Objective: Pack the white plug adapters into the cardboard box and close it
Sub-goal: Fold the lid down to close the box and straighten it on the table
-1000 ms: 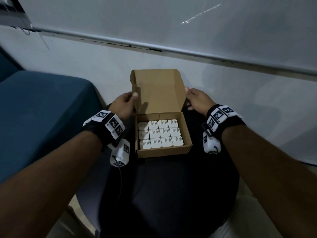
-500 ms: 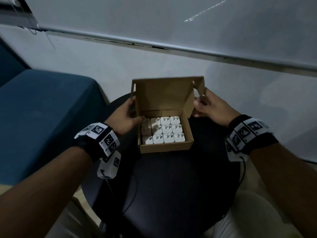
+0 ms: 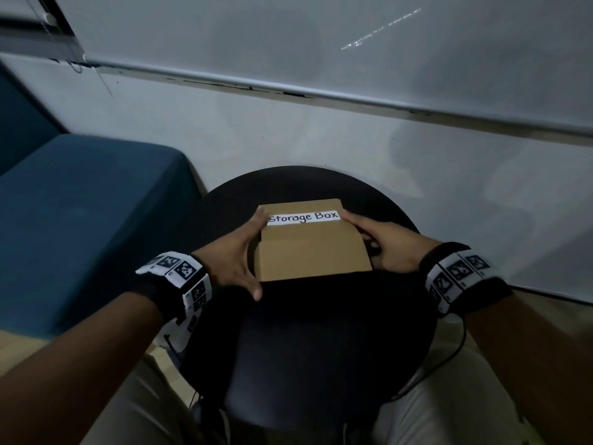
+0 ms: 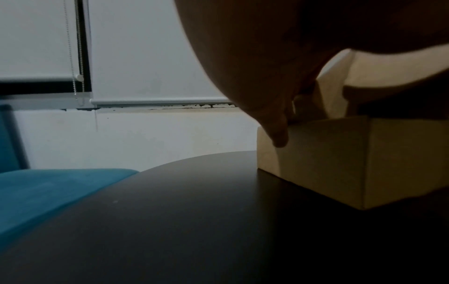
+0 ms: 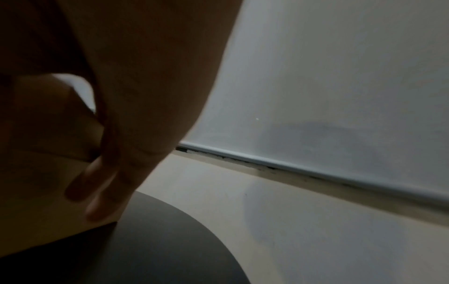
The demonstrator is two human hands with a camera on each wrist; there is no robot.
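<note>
the cardboard box (image 3: 313, 248) sits on the round black counter (image 3: 308, 348), lid folded down, "storage box" label (image 3: 303, 217) at its far edge. left hand (image 3: 232, 258) rests spread with straight fingers against its left side; right hand (image 3: 385, 245) presses straight fingers on the right side.

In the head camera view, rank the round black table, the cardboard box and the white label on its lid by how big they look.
1. round black table
2. cardboard box
3. white label
</note>
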